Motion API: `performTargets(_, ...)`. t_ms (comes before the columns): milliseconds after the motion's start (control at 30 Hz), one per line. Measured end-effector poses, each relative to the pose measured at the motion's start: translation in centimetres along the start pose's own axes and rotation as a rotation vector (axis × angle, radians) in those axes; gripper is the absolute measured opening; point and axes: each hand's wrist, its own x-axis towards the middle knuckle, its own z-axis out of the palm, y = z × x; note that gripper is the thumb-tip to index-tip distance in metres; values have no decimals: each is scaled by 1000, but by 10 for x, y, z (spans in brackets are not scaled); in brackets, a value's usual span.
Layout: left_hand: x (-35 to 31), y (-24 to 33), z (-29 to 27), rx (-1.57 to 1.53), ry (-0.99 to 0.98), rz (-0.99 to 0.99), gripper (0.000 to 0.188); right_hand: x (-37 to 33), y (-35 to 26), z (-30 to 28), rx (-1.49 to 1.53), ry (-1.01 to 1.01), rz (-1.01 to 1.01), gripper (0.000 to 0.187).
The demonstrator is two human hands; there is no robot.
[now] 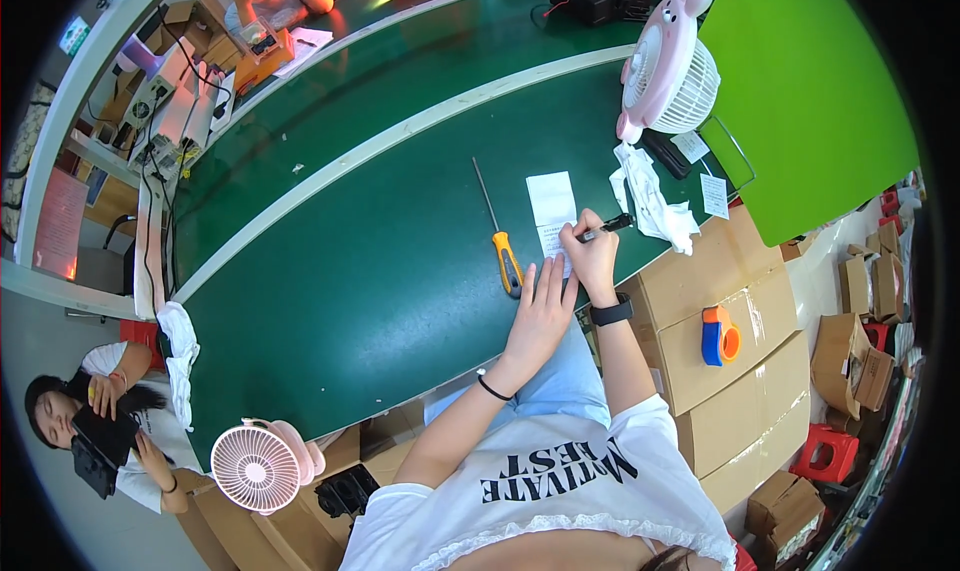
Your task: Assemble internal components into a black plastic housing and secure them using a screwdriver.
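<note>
A white paper slip (pixel 552 199) with a fold across it and small print on its lower half lies on the green table. My left hand (pixel 541 311) rests flat on its near end, fingers stretched out. In my right hand (pixel 594 262) is a black pen (pixel 609 227), gripped like a writing tool over the slip's lower half; the tip is hidden by the fingers. Just left of the slip lies a screwdriver (pixel 507 263) with a yellow and black handle, its shaft pointing away from me. A crumpled white cloth (pixel 655 203) is to the right of the pen.
A pink fan (pixel 668 66) stands at the table's far right, by a green panel (pixel 815 101). Another pink fan (pixel 258 468) is at the near left. Cardboard boxes (pixel 725 321) bearing a tape roll (pixel 719 337) stand at my right. Two other people are at the left and far side.
</note>
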Motion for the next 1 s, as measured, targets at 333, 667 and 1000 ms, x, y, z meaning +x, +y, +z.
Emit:
performTargets(333, -1, 0, 5, 44, 15, -3, 59, 0, -2, -3, 32, 55, 53, 26)
performTargets(667, 0, 0, 6, 40, 12, -14, 62, 3, 6, -2, 50, 127, -20, 27)
performTargets(1000, 4, 0, 4, -69, -29, -59, 76, 4, 3, -8, 243, -21, 29, 31)
